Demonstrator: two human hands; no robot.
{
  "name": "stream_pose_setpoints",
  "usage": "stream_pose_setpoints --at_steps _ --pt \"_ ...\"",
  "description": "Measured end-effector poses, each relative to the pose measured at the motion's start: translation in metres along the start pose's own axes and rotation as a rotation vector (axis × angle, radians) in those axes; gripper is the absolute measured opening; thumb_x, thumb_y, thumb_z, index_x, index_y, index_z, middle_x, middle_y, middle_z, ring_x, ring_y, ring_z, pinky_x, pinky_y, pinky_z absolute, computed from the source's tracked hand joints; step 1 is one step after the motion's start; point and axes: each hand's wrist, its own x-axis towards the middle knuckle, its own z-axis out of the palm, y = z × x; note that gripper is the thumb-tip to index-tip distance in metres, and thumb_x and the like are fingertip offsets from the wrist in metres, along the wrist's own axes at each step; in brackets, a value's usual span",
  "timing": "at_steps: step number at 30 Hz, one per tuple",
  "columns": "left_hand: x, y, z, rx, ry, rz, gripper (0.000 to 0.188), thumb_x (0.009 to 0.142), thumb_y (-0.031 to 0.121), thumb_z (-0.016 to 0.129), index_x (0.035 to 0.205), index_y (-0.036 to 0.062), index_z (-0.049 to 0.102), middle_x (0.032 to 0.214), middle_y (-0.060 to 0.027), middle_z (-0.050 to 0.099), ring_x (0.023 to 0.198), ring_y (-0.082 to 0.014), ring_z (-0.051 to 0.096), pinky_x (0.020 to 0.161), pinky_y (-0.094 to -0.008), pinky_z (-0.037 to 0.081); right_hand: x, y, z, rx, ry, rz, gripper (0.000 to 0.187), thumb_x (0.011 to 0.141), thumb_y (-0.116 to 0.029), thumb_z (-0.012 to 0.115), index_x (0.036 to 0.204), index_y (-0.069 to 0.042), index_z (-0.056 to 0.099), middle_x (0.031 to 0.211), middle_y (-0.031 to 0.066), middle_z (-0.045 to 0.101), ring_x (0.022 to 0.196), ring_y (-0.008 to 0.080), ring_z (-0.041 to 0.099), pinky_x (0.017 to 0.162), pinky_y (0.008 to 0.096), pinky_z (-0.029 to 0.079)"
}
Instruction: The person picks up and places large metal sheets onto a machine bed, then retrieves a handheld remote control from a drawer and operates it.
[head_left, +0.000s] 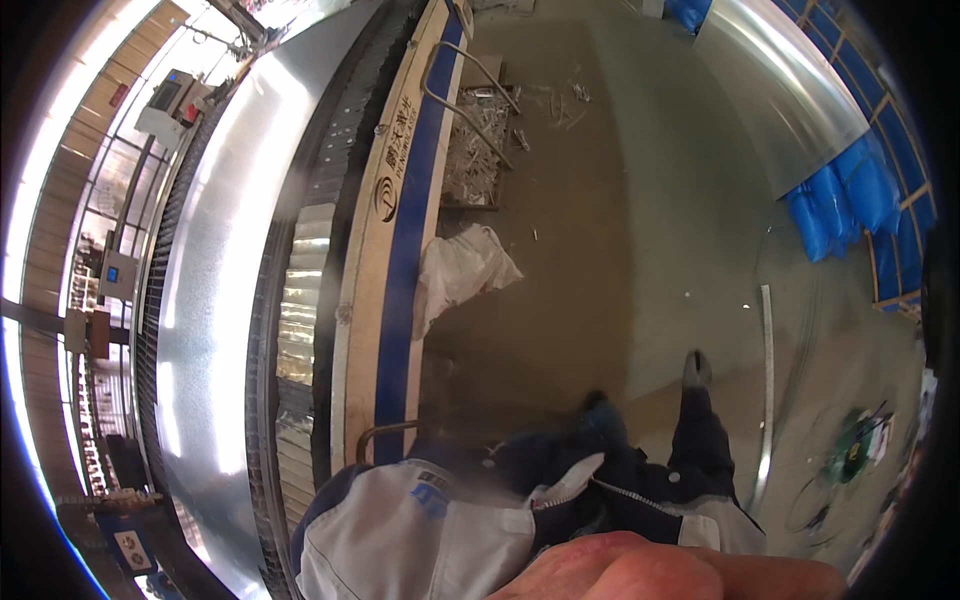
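Note:
Close up at the lower edge, my bare right hand (640, 573) crosses in front of my grey and dark work jacket (400, 525). Its fingers are turned away or cut off by the frame, so any grip is hidden. My left hand does not appear. On my left runs a long cutting machine with a cream side panel (385, 260) and a blue stripe. A large shiny metal sheet (215, 300) lies on its slatted bed. A bent tube handle (385, 430) sticks out from the panel near my body.
Beside the machine stand a tray of metal scraps (470, 165) and a crumpled white sack (465, 265). To the right are a long metal strip (767, 370), a green reel (853, 450) with loose cable, blue plastic bundles (845, 205) and a big metal sheet (775, 90).

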Motion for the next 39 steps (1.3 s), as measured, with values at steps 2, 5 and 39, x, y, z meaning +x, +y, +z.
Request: stream_pose_setpoints --at_steps 2,5,39 --pt "-0.005 0.063 -0.001 -0.018 -0.038 0.029 0.059 0.089 0.048 0.064 0.114 -0.0043 0.052 0.106 -0.0196 0.068 0.098 -0.0315 0.068 0.083 -0.0404 0.054 0.075 -0.092 0.004 -0.081 -0.096 0.042 0.05 0.099 -0.034 0.055 0.131 0.004 0.057 0.127 0.0181 0.062 0.115 0.0239 0.06 0.099 0.0334 0.046" --pt "0.005 0.161 -0.004 -0.022 -0.117 0.052 0.058 0.089 0.048 0.063 0.113 -0.0041 0.054 0.106 -0.0194 0.068 0.098 -0.031 0.068 0.083 -0.0398 0.054 0.161 -0.21 0.054 -0.084 -0.08 -0.102 0.05 0.097 -0.033 0.058 0.135 0.0 0.056 0.129 0.0165 0.062 0.11 0.0233 0.063 0.098 0.0324 0.048" --pt "0.498 1.422 -0.577 -1.226 1.141 0.341 0.034 0.092 0.017 0.065 0.12 -0.0026 0.062 0.112 -0.0179 0.07 0.105 -0.0231 0.067 0.094 -0.0337 0.051 1.184 -1.172 0.654 -0.4 -0.598 -1.147 0.052 0.089 -0.032 0.063 0.133 -0.007 0.054 0.125 0.0201 0.058 0.117 0.0357 0.056 0.1 0.0417 0.046"
